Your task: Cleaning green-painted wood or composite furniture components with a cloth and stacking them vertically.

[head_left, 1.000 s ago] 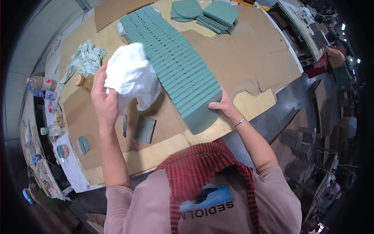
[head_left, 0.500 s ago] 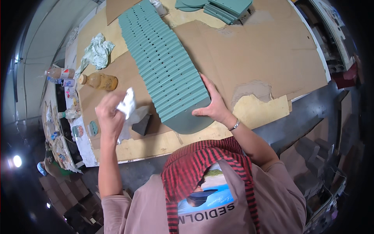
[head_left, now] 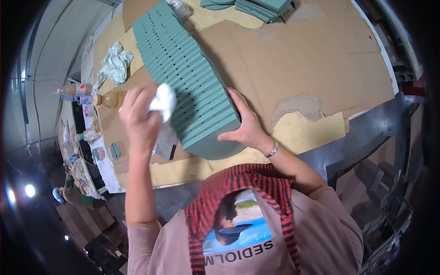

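Note:
A long row of green panels [head_left: 190, 87], with small holes along their edges, runs away from me across the table; its near end is a flat rounded face. My right hand [head_left: 250, 124] grips the near right corner, fingers along the side and thumb on the front face. My left hand [head_left: 141, 114] is closed on a crumpled white cloth [head_left: 164, 101], blurred a little by motion. The cloth hangs beside the row's left edge; whether it touches the panels I cannot tell. Below it, a dark block [head_left: 166, 150] sits partly behind my left hand.
Cardboard sheets [head_left: 293, 59] cover the table. To the left are a crumpled pale cloth [head_left: 115, 63] and a yellowish bottle [head_left: 109, 99]. More green panels [head_left: 262, 10] lie stacked at the far edge. A clear bottle [head_left: 88, 135] is at the left edge.
My left hand has moved right with the white cloth, closer to the row of panels. My right hand keeps its hold on the near corner. The whole view has shifted slightly.

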### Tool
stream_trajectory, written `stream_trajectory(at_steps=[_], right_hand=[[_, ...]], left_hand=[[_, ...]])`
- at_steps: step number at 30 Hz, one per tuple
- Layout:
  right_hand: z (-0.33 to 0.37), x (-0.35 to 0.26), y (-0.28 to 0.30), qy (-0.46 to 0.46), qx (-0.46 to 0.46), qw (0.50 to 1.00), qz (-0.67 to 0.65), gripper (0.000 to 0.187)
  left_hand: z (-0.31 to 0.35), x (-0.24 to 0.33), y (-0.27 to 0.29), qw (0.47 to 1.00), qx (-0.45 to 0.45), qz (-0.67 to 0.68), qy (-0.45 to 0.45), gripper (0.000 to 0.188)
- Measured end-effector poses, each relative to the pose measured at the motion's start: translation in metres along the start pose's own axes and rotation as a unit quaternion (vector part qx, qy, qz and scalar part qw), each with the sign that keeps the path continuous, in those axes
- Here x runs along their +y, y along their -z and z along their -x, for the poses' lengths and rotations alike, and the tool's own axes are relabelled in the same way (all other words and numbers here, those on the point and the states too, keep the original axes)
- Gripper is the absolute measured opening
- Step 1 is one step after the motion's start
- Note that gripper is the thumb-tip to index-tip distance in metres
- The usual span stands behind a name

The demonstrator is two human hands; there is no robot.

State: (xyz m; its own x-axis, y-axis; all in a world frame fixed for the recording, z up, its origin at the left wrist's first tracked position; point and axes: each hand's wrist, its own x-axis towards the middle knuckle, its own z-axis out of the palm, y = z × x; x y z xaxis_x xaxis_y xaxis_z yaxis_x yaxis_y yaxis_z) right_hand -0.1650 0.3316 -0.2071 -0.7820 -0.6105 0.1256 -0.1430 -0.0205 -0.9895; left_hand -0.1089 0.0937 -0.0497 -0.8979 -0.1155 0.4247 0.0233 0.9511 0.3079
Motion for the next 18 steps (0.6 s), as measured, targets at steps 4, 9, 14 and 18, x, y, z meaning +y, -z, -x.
stream_trajectory(at_steps=[4, 9, 14, 18], right_hand=[[0.001, 0.008, -0.004, -0.015, 0.000, 0.998, -0.053, 0.121], [-0.002, 0.004, -0.001, 0.025, 0.020, 0.999, 0.023, 0.123], [0.000, 0.010, -0.003, 0.034, 0.017, 0.999, 0.021, 0.124], [-0.003, 0.007, -0.003, 0.037, 0.008, 0.999, -0.004, 0.124]], left_hand=[[-0.013, 0.058, -0.047, 0.984, -0.127, 0.043, -0.120, 0.066], [0.061, -0.031, 0.011, 0.985, -0.172, 0.029, -0.015, 0.037], [0.029, -0.035, 0.027, 0.990, 0.017, 0.080, 0.116, 0.033], [0.008, 0.034, -0.025, 0.984, -0.145, 0.061, -0.086, 0.069]])
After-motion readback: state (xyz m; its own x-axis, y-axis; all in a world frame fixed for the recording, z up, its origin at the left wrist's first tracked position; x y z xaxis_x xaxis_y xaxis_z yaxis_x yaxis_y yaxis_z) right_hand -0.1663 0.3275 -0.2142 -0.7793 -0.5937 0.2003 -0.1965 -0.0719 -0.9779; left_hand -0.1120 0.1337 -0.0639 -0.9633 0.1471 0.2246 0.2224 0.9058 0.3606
